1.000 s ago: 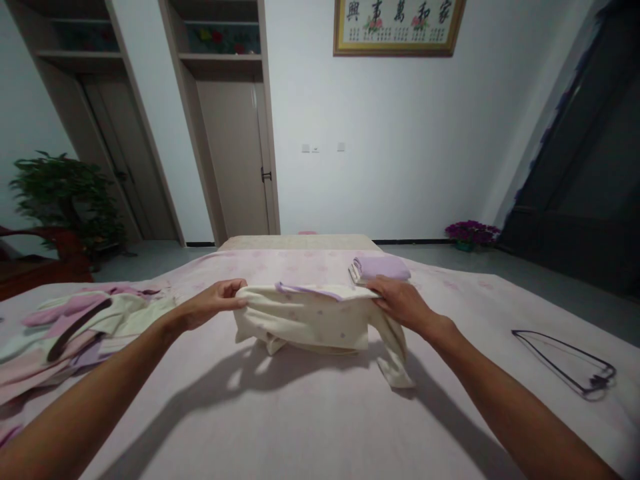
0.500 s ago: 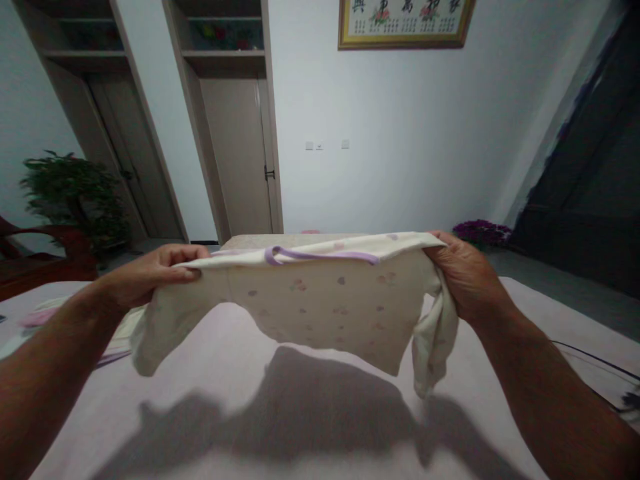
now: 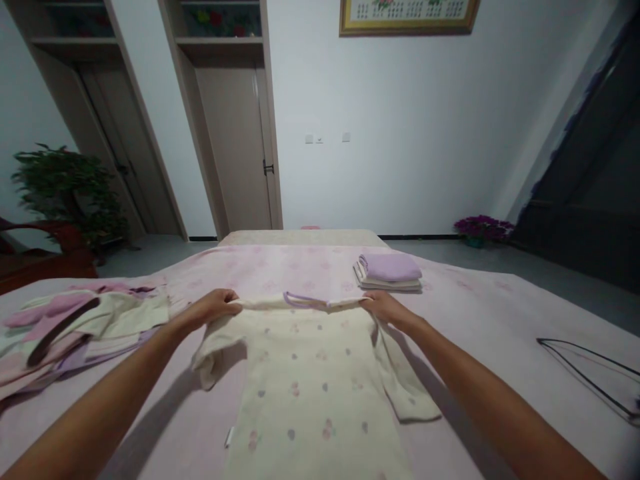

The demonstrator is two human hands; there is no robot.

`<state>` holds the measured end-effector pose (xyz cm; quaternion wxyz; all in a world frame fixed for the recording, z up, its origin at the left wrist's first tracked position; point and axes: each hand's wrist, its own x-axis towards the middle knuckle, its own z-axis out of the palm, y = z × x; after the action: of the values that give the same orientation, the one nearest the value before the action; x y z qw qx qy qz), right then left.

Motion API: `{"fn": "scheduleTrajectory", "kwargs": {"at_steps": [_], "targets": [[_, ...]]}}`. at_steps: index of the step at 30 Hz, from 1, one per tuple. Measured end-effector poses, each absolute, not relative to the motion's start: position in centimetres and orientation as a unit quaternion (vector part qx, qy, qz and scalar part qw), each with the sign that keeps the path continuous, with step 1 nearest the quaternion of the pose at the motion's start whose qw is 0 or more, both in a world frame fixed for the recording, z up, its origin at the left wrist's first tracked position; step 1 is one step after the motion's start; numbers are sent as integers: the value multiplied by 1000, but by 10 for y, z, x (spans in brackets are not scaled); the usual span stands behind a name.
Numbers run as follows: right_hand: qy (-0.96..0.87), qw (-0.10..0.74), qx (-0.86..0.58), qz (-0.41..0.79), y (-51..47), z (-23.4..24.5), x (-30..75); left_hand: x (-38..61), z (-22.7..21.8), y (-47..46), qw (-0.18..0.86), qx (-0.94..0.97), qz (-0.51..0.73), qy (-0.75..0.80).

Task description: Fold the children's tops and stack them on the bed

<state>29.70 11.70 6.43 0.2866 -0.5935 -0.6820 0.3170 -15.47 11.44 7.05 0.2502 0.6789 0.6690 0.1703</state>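
Note:
A cream long-sleeved shirt (image 3: pixel 310 380) with small flower and heart prints and a purple neckline is stretched between my hands over the pink bedsheet. My left hand (image 3: pixel 220 307) grips its left shoulder, fingers closed on the cloth. At the opposite shoulder, my right hand (image 3: pixel 384 308) pinches the fabric. The sleeves hang down outside the body of the shirt, and its lower end runs past the bottom of the view. A white tag shows at its left side edge.
Beyond my right hand sits a stack of folded clothes (image 3: pixel 390 270), purple on top. Loose clothes (image 3: pixel 100 320) lie heaped at the left. A black cable (image 3: pixel 585 373) crosses the right side of the pink bedsheet (image 3: pixel 475 320).
Both hands have moved forward and down with the shirt, which was held up and now spreads out low over the sheet. The folded stack, hidden before, has come into view.

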Motion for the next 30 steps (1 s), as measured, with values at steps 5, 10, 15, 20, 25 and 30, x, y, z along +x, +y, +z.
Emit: {"fn": "scheduleTrajectory", "kwargs": {"at_steps": [5,10,15,20,25,30], "targets": [[-682,207,-667,216,148,34,295,-151,35,138,133,685,145,702],[-674,158,-706,152,174,24,288,-132,33,142,26,661,119,741],[-683,147,-706,116,152,19,285,-84,17,122,-17,734,104,671],[-777,109,-612,93,82,35,295,-40,-3,103,-39,809,79,581],[-824,49,-548,133,16,33,316,-24,-31,103,-39,792,71,605],[-790,86,-595,118,13,21,332,-24,-46,107,-54,779,72,621]]}}
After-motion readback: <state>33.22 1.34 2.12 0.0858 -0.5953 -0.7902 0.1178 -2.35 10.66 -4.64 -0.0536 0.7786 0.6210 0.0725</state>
